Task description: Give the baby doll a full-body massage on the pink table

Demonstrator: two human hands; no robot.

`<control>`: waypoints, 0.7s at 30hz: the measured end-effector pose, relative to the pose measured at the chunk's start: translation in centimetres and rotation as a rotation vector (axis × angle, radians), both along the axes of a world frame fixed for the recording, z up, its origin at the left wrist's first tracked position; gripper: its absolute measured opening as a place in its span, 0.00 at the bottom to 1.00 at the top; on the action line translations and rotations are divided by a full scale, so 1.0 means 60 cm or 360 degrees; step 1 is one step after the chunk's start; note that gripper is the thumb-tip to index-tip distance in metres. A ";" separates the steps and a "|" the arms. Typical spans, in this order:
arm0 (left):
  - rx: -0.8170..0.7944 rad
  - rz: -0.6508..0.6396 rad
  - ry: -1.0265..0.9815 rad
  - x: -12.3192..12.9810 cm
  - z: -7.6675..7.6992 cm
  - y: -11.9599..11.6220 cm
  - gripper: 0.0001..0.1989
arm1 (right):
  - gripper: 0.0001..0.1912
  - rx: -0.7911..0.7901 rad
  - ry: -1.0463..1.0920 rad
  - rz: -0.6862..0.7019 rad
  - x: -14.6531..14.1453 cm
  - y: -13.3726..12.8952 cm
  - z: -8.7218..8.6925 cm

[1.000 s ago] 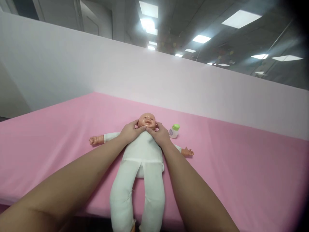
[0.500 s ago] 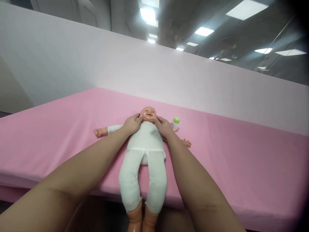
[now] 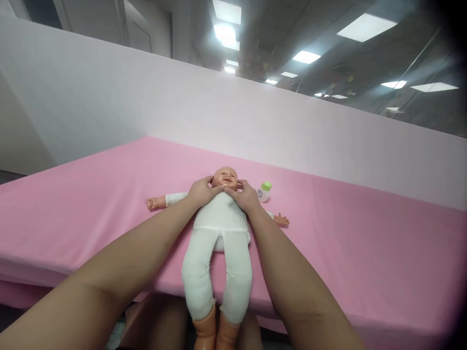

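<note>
A baby doll [image 3: 221, 218] with a soft white body lies on its back, head away from me and feet toward me. My left hand [image 3: 202, 192] cups the left side of its head, the thumb resting at the chin. From the other side my right hand [image 3: 246, 194] cups the head, its thumb also at the chin and almost meeting the left one. The fingers curl round the jaw and ears, with some tips hidden behind the head. Both doll arms are spread out sideways.
A small clear bottle with a green cap [image 3: 264, 192] stands just right of my right hand. A pink cloth [image 3: 346, 257] covers the table under the doll. Behind it rises a pale low wall [image 3: 255, 112]. The doll's feet hang past the near edge.
Both thumbs have moved from the doll's cheeks down and inward to below the chin. The fingers now show beside the ears. The view has tilted up slightly.
</note>
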State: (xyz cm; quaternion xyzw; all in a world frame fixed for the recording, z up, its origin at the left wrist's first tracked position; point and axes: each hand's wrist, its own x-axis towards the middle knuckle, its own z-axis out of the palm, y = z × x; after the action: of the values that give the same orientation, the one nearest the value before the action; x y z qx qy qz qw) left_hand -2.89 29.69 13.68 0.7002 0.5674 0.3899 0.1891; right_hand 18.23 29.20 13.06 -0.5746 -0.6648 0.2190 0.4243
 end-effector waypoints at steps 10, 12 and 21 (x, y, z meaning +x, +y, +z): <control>0.0092 -0.0089 -0.0004 -0.008 -0.009 0.012 0.28 | 0.30 -0.0049 0.0228 0.0166 0.012 0.000 -0.004; 0.0081 -0.0136 -0.0060 -0.009 -0.011 0.016 0.26 | 0.29 -0.0044 0.0191 0.0172 0.013 0.000 -0.002; 0.0187 0.0121 -0.0285 0.009 0.030 -0.016 0.34 | 0.30 0.0461 -0.0641 -0.0103 0.012 -0.020 0.020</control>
State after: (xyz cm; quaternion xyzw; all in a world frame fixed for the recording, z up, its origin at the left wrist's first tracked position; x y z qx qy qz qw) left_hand -2.37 28.76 15.46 0.6503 0.5506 0.4904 0.1828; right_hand 18.93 28.01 14.29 -0.5608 -0.7417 -0.0112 0.3677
